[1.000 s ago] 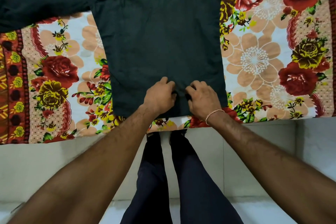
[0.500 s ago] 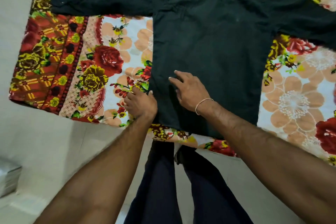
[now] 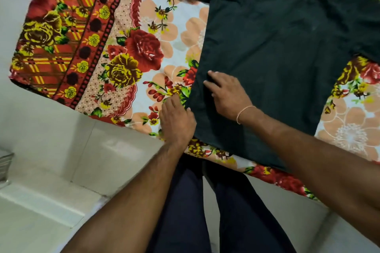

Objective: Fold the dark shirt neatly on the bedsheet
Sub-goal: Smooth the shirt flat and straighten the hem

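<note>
Dark shirt (image 3: 277,57) lies spread flat on the floral bedsheet (image 3: 127,53), its body reaching down almost to the bedsheet's near edge and both sleeves stretched out sideways along the far part, the left one running toward the far left corner. No fold is made yet, so the work looks to be at its opening step: preparing the first lengthwise fold of the shirt's left side. The left hand (image 3: 176,121) sits at the shirt's left side seam close to the near edge, knuckles up; its fingertips are hidden at the cloth's edge, so I cannot tell whether it pinches the fabric or only touches it. The right hand (image 3: 226,93), a thin thread band at its wrist, rests on the dark cloth just inside that same seam, fingers extended and a little bent, pressing and holding nothing. The next move, as I judge it, calls for a firm hold on the seam near the hem and a second hold higher up, then carrying that edge inward in a straight line, with the sleeve brought along so it does not bunch.
</note>
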